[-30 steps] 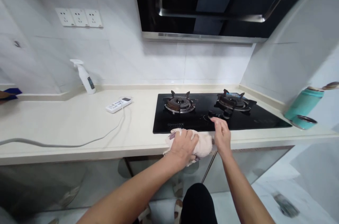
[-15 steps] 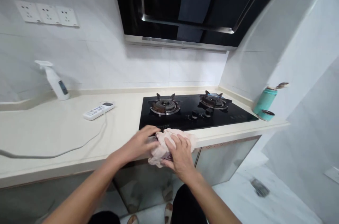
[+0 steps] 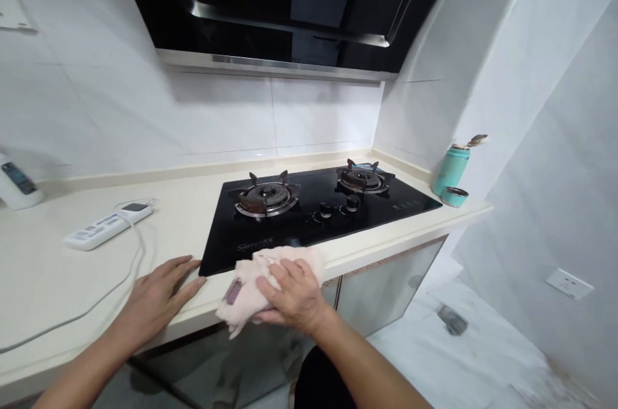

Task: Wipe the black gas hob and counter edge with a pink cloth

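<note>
A bunched pale pink cloth (image 3: 248, 280) with a purple label lies at the counter's front edge, partly over the near rim of the black gas hob (image 3: 299, 228). My right hand (image 3: 292, 293) grips it from above, the fingers bent over the fabric and the thumb toward the left. My left hand (image 3: 161, 293) rests on the cream countertop (image 3: 183, 216) with fingers stretched out, its fingertips at the hob's front left corner. Nothing is in that hand. Two burners with pan supports and two black knobs show on the hob.
To the left lie a white remote control (image 3: 109, 225) with a grey cord and a white spray bottle (image 3: 18, 183). A turquoise canister (image 3: 451, 171) and a small turquoise tin (image 3: 454, 197) stand at the right end. A black range hood (image 3: 290, 3) overhangs the hob.
My left hand has come away from the cloth and now lies flat on the counter to the left. The right hand keeps the cloth at the hob's front edge. My view has turned right.
</note>
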### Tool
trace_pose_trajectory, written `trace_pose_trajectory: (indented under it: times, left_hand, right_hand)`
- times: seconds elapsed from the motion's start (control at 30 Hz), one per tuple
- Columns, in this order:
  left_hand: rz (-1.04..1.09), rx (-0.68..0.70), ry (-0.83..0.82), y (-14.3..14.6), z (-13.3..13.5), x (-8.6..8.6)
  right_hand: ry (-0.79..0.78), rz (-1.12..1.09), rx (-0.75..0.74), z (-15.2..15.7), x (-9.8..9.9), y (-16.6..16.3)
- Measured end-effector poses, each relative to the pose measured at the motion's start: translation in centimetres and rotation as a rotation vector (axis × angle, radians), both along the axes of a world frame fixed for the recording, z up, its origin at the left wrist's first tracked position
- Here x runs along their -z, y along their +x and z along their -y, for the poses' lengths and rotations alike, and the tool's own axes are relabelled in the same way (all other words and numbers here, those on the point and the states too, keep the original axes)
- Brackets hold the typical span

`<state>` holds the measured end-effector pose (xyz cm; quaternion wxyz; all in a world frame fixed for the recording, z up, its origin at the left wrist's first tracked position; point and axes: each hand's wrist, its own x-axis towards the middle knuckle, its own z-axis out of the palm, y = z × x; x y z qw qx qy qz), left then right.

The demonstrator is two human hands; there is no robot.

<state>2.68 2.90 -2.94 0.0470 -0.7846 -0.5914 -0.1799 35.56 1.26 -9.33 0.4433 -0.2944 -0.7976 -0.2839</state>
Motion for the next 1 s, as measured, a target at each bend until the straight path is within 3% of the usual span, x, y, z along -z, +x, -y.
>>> trace_pose_trajectory:
  times: [0.2,0.37,0.47,0.57,0.67,0.77,0.87,1.0]
  left_hand:
    - [-0.029,0.013,0.058,-0.2,-0.3,0.0]
    - [-0.044,-0.001,0.085,0.6,-0.1,-0.1]
    - [-0.052,-0.017,0.088,1.1,0.3,-0.3]
    - [-0.045,-0.014,0.080,1.6,0.7,-0.6]
    - [-0.041,-0.004,0.078,2.0,1.0,-0.9]
    - [-0.053,0.002,0.087,2.4,1.2,-1.0]
    - [-0.064,0.002,0.082,2.7,1.6,-1.1]
    - [-0.035,0.005,0.075,3.0,2.3,-1.7]
  right_hand:
    - [0.019,-0.181,0.201,-2.2,1.8,14.7]
    - [-0.046,-0.376,0.471,-3.9,1.6,27.1]
    - [-0.116,-0.464,0.586,-4.4,0.9,31.7]
    - [-0.205,-0.628,0.701,-4.7,-0.1,33.4]
    - [-0.234,-0.926,0.795,-4.7,-0.7,31.5]
    - [-0.189,-1.056,0.838,-4.3,-0.4,25.3]
    - [-0.179,-1.025,0.794,-2.8,0.9,15.2]
    - [-0.135,-0.791,0.521,0.8,2.4,0.2]
